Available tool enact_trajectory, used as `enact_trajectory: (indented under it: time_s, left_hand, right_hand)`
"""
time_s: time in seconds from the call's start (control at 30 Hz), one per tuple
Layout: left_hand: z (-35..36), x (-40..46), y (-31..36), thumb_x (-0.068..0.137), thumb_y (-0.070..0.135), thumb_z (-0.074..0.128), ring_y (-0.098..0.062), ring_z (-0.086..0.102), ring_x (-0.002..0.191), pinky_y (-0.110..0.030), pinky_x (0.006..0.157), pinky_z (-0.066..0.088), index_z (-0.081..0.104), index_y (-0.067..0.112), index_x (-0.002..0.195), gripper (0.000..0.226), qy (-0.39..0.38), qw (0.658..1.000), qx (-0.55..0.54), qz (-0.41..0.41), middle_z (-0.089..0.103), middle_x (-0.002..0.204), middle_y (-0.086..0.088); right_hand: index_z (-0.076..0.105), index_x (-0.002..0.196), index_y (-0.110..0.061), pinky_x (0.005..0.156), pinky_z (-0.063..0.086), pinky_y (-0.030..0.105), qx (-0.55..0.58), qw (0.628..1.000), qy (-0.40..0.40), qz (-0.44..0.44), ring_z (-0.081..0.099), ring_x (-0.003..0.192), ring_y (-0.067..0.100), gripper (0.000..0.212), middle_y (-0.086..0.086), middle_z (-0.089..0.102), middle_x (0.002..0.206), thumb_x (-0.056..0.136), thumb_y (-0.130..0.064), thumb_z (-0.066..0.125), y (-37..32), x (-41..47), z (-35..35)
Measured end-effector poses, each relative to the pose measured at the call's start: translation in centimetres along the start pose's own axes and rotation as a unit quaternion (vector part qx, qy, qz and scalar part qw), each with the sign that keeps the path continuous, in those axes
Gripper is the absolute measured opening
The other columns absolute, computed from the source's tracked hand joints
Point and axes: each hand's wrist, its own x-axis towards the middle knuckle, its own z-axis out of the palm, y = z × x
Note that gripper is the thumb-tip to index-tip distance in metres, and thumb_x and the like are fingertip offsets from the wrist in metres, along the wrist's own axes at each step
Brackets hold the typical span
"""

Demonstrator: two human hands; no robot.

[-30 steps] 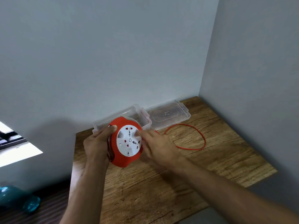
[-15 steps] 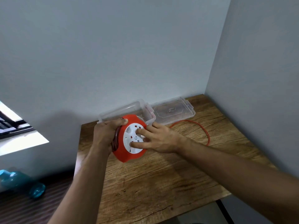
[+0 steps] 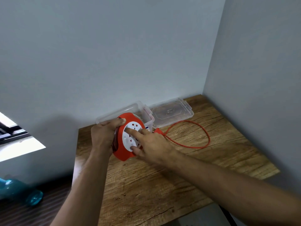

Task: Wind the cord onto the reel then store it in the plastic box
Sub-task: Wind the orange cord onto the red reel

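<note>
The left hand [image 3: 104,136] clamps the reel [image 3: 128,137] just before the plastic box [image 3: 146,115]; the right hand [image 3: 153,144] presses spread fingers on its white face (turn steadily, I'd say) so the cord [image 3: 195,144], looped right of the reel, feeds evenly.

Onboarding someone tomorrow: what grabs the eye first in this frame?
The red reel with its white socket face, held upright above the wooden table: left hand grips its rim, right hand fingers press the face. Next, the loose red cord looping right, below the clear lid.
</note>
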Motion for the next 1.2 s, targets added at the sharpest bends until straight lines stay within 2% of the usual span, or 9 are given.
enact_trajectory:
  time_s: [0.23,0.3,0.4,0.47,0.67,0.8,0.9,1.03,1.2]
  left_hand:
    - [0.9,-0.6,-1.1,0.080,0.014,0.084,-0.009,0.078,0.066,-0.021,0.053,0.060,0.081,0.019,0.094,0.015,-0.013,0.997,0.001,0.078,0.079,0.071,0.014]
    - [1.3,-1.0,-1.3,0.081,0.010,0.082,-0.011,0.079,0.073,-0.022,0.058,0.061,0.083,0.018,0.096,0.018,-0.022,0.995,-0.004,0.099,0.081,0.078,0.012]
    - [1.5,-1.5,-1.5,0.082,0.001,0.079,0.000,0.077,0.073,-0.015,0.059,0.057,0.079,0.017,0.097,0.022,-0.047,0.990,0.003,0.136,0.078,0.076,0.024]
    - [1.1,-1.2,-1.9,0.081,-0.001,0.080,-0.006,0.078,0.080,-0.017,0.062,0.059,0.080,0.015,0.098,0.023,-0.038,0.988,-0.002,0.151,0.080,0.081,0.021]
    - [1.8,-1.5,-1.6,0.082,0.002,0.081,0.004,0.075,0.079,-0.014,0.066,0.057,0.079,0.019,0.100,0.025,-0.054,0.977,0.036,0.205,0.078,0.080,0.026]
    - [2.5,-1.0,-2.2,0.074,0.021,0.089,-0.021,0.077,0.085,-0.038,0.077,0.063,0.081,0.028,0.087,0.017,-0.027,0.974,0.082,0.209,0.080,0.086,-0.001]
    - [2.6,-0.7,-2.0,0.079,0.022,0.085,-0.019,0.078,0.076,-0.036,0.069,0.065,0.079,0.031,0.076,0.011,0.002,0.986,0.062,0.157,0.080,0.073,0.010]
    - [1.5,0.3,-1.0,0.077,0.027,0.085,-0.015,0.078,0.070,-0.032,0.062,0.062,0.082,0.026,0.079,0.004,0.023,0.995,0.053,0.087,0.079,0.070,0.011]
    - [0.5,0.8,0.2,0.075,0.027,0.087,-0.016,0.077,0.063,-0.027,0.056,0.059,0.080,0.026,0.078,0.008,-0.010,0.996,0.082,0.034,0.079,0.067,0.006]
  right_hand:
    - [0.037,0.140,-0.033,0.078,0.060,0.038,0.172,0.970,0.045,0.166,0.068,0.100,0.029,0.068,0.007,0.070,0.117,0.083,-0.050,0.069,-0.9,0.3,-0.8]
    - [0.041,0.135,-0.027,0.062,0.058,0.024,0.360,0.885,0.066,0.289,0.068,0.092,0.020,0.065,0.002,0.067,0.117,0.082,-0.047,0.074,-1.8,0.5,-1.1]
    - [0.054,0.123,-0.013,0.036,0.037,0.018,0.596,0.659,0.043,0.457,0.058,0.049,0.011,0.051,0.007,0.070,0.090,0.085,-0.040,0.073,-3.1,1.2,-1.2]
    - [0.062,0.112,-0.005,0.035,0.029,0.016,0.636,0.609,0.019,0.473,0.046,0.036,0.009,0.045,0.011,0.067,0.074,0.084,-0.038,0.074,-3.0,1.3,-1.2]
    - [0.037,0.121,-0.026,0.034,0.032,0.019,0.651,0.614,0.012,0.447,0.050,0.040,0.010,0.045,0.010,0.067,0.083,0.092,-0.040,0.067,-2.6,1.7,-1.6]
    - [0.035,0.128,-0.027,0.035,0.036,0.020,0.648,0.630,0.006,0.427,0.055,0.043,0.013,0.045,0.010,0.070,0.085,0.096,-0.042,0.062,-2.0,2.1,-1.8]
    - [0.034,0.133,-0.021,0.044,0.051,0.029,0.548,0.754,-0.011,0.362,0.067,0.055,0.022,0.053,0.012,0.074,0.091,0.096,-0.049,0.060,-1.5,1.8,-1.7]
    - [0.039,0.141,-0.028,0.077,0.060,0.041,0.111,0.984,0.035,0.133,0.069,0.091,0.024,0.054,0.006,0.055,0.134,0.094,-0.040,0.064,1.2,-0.1,-1.8]
    - [0.017,0.149,-0.050,0.059,0.060,0.044,-0.134,0.972,-0.091,-0.168,0.064,0.099,0.039,0.061,0.018,0.019,0.154,0.101,-0.027,0.046,4.7,-0.4,-1.9]
